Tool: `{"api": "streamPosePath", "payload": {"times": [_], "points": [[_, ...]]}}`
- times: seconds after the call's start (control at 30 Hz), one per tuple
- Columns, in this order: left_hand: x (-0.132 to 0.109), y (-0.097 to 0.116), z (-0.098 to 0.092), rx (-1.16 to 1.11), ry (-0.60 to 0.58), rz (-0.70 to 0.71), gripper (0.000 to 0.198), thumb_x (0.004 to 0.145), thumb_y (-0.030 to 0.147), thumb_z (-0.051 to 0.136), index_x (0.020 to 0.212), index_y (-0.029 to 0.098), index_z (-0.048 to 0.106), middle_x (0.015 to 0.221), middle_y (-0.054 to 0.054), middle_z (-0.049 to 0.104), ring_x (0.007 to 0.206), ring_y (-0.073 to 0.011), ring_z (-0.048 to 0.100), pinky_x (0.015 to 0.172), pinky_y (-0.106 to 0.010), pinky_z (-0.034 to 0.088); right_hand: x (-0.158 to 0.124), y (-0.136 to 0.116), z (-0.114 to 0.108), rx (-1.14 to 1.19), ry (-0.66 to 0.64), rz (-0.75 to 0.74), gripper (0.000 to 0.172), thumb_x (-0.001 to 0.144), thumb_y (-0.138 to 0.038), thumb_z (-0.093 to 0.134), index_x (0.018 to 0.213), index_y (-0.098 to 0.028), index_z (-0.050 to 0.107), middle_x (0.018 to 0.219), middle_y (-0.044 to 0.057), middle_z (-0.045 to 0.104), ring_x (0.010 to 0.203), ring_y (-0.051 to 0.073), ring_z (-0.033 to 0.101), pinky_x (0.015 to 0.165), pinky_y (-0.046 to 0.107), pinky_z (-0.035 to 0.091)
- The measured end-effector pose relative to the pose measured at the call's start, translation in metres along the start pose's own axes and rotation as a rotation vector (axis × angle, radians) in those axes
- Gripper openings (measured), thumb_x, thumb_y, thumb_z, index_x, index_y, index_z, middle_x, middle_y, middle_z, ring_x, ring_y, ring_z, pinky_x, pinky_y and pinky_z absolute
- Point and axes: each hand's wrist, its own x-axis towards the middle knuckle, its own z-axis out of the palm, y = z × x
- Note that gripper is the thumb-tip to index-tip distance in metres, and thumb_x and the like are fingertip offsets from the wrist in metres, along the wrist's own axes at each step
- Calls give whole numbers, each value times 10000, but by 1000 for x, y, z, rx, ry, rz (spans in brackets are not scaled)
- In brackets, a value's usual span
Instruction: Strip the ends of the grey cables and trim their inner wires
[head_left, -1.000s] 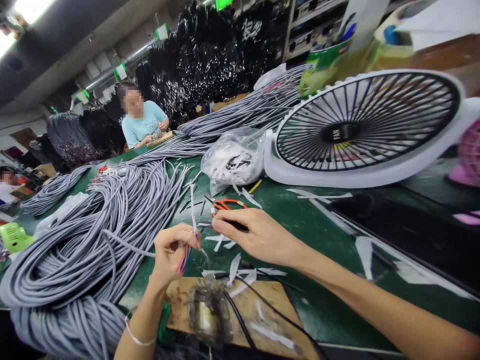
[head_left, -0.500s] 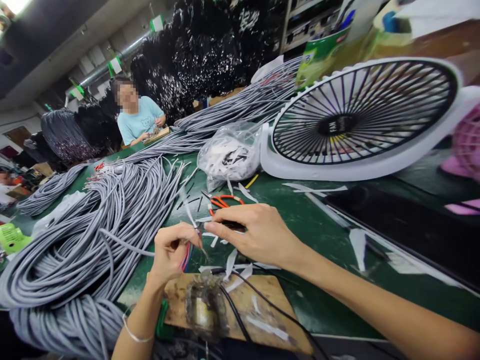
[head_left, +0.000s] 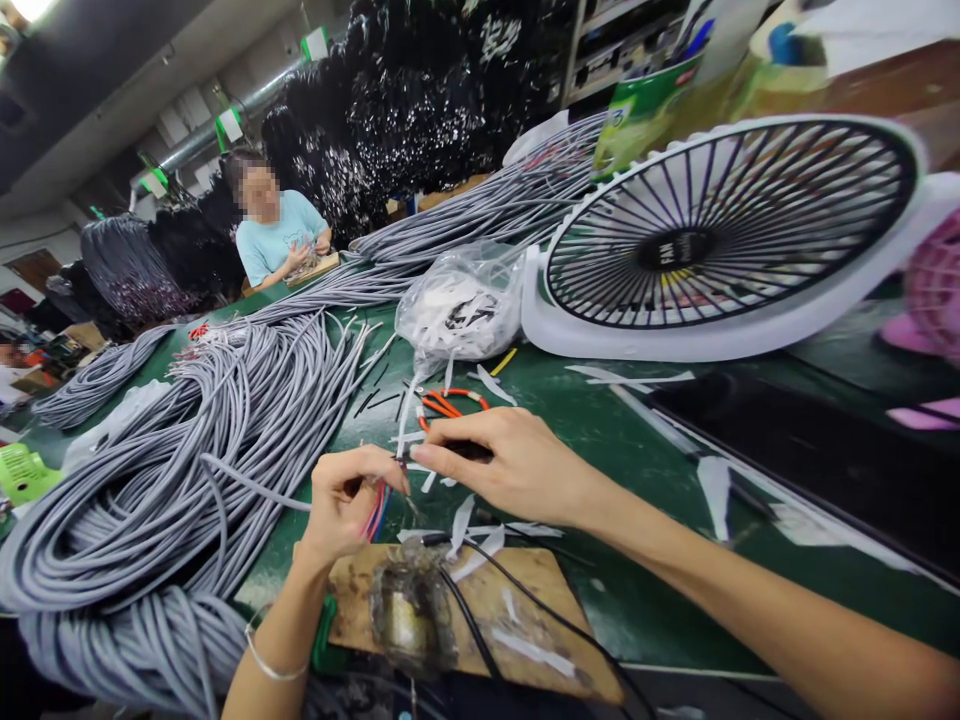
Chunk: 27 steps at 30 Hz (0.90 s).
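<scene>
My left hand [head_left: 345, 500] is closed around the stripped end of a grey cable [head_left: 255, 484], and thin coloured wires [head_left: 377, 512] in red and blue hang below its fingers. My right hand [head_left: 510, 465] meets it at the fingertips, thumb and forefinger pinched at a small dark spot by the wires; what they hold is too small to name. A narrow white strip [head_left: 407, 415] rises from between the two hands. Just beyond the right fingers lie orange-handled pliers [head_left: 454, 402], partly hidden by that hand.
Coiled grey cables [head_left: 172, 480] fill the left of the green table [head_left: 630, 560]. Beyond my hands stand a bag of white pieces [head_left: 461, 315] and a fan [head_left: 720, 240]. A wooden board [head_left: 525, 610] with a metal fixture [head_left: 409, 620] lies close. Across sits a person [head_left: 277, 235].
The white strip between my hands has swung from leaning left to leaning slightly right. My hands have barely shifted. The person across has raised a hand.
</scene>
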Motion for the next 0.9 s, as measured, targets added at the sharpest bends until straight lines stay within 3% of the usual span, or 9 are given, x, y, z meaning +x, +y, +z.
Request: {"api": "streamPosePath", "payload": {"times": [0.1, 0.23, 0.37, 0.5, 0.6, 0.73, 0.9], "points": [[-1, -1, 0, -28, 7, -22, 221, 837, 229, 522, 645, 163, 608, 598, -23, 604, 592, -122, 555, 599, -248, 442, 1, 1, -1, 53, 11, 27, 467, 801, -535, 411, 512, -192, 541, 440, -36, 412, 429, 79, 325, 449, 215, 236], [-1, 0, 2, -53, 113, -143, 113, 791, 238, 585, 741, 159, 650, 607, -20, 610, 553, -106, 538, 536, -216, 427, 4, 8, -2, 201, 141, 46, 503, 813, -575, 356, 537, -176, 491, 493, -32, 392, 474, 83, 334, 450, 216, 267], [2, 0, 6, 3, 259, -359, 229, 781, 302, 590, 919, 146, 684, 547, 11, 571, 392, -39, 376, 383, -163, 299, 2, 10, 8, 233, 239, 18, 410, 689, -573, 580, 670, -163, 564, 532, -39, 478, 446, 68, 346, 421, 206, 277], [3, -1, 11, 97, 285, -454, 236, 719, 332, 642, 785, 122, 726, 433, 26, 512, 355, -42, 351, 348, -169, 286, -4, 4, 24, 210, 386, -151, 294, 760, -434, 584, 681, -153, 617, 602, 13, 614, 484, 86, 484, 471, 201, 362], [5, 0, 14, 102, 272, -492, 235, 691, 353, 659, 696, 125, 717, 457, 6, 570, 351, -71, 448, 348, -185, 365, -5, 0, 30, 173, 456, -219, 272, 808, -339, 532, 620, -155, 600, 562, 13, 604, 485, 92, 506, 487, 203, 378], [6, 1, 16, 18, 307, -550, 346, 708, 459, 619, 614, 126, 636, 494, -19, 621, 384, -130, 572, 388, -218, 469, -2, 1, 30, 239, 397, -67, 362, 799, -371, 509, 503, -162, 499, 450, -18, 473, 409, 77, 392, 407, 205, 315], [5, -1, 16, -140, 406, -571, 410, 699, 562, 582, 669, 169, 472, 447, 20, 586, 309, -128, 549, 307, -196, 435, 0, 4, 33, 376, 343, 50, 355, 763, -451, 520, 562, -160, 541, 499, 4, 525, 472, 114, 451, 451, 232, 369]]}}
